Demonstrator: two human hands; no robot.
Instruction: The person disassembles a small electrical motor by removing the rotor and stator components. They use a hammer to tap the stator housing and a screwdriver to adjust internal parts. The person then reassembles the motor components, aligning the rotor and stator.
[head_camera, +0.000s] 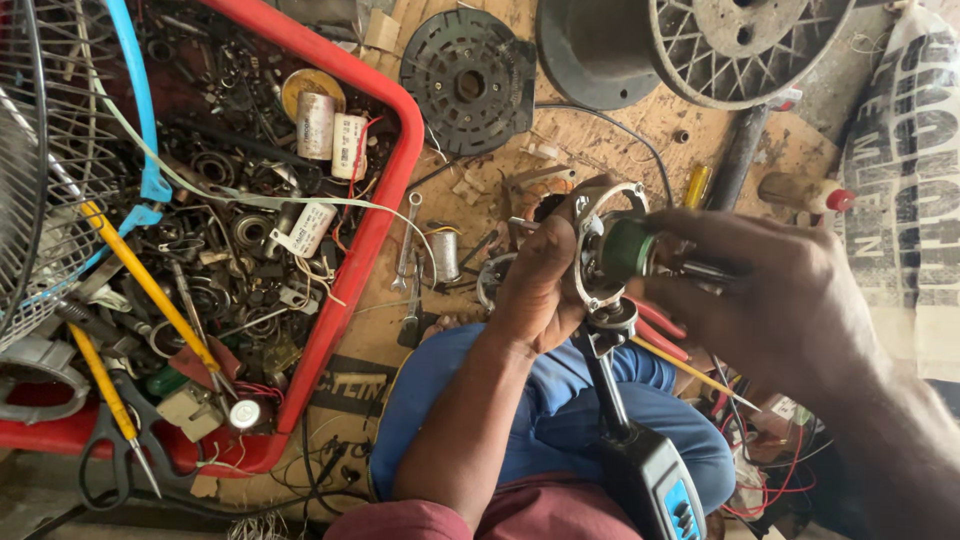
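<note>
Round silver metal motor housing with green winding held mid-scene above the knees, near edge of the cluttered plywood desk. Left hand comes up from below, fingers clamped on its left rim. Right hand reaches from the right, fingers closed on the green part. Red plastic parts tray sits left.
</note>
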